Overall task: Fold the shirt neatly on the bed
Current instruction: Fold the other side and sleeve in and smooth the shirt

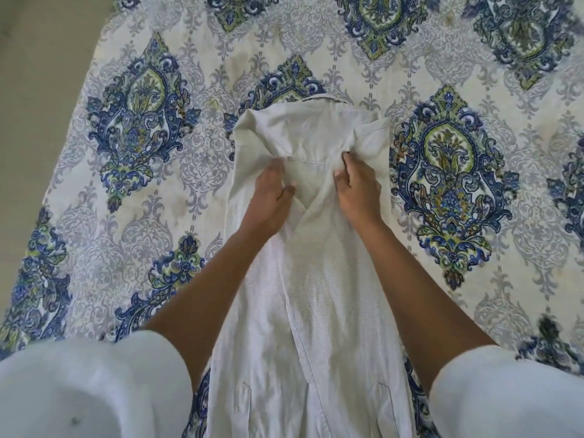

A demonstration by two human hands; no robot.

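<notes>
A pale cream shirt (311, 311) lies lengthwise on the bed (158, 159), collar end away from me, its two sides folded inward so it forms a long narrow strip. My left hand (271, 197) rests on the upper left part, fingers pinching a folded flap of cloth. My right hand (357, 188) sits opposite on the upper right part, fingers curled into the bunched cloth near the shoulder. The shirt's lower end runs out of view at the bottom edge.
The bed cover is white with blue and green damask medallions (448, 184). The bed's left edge (63, 128) borders a plain beige floor (34, 74). My white sleeves (94, 384) fill the bottom corners.
</notes>
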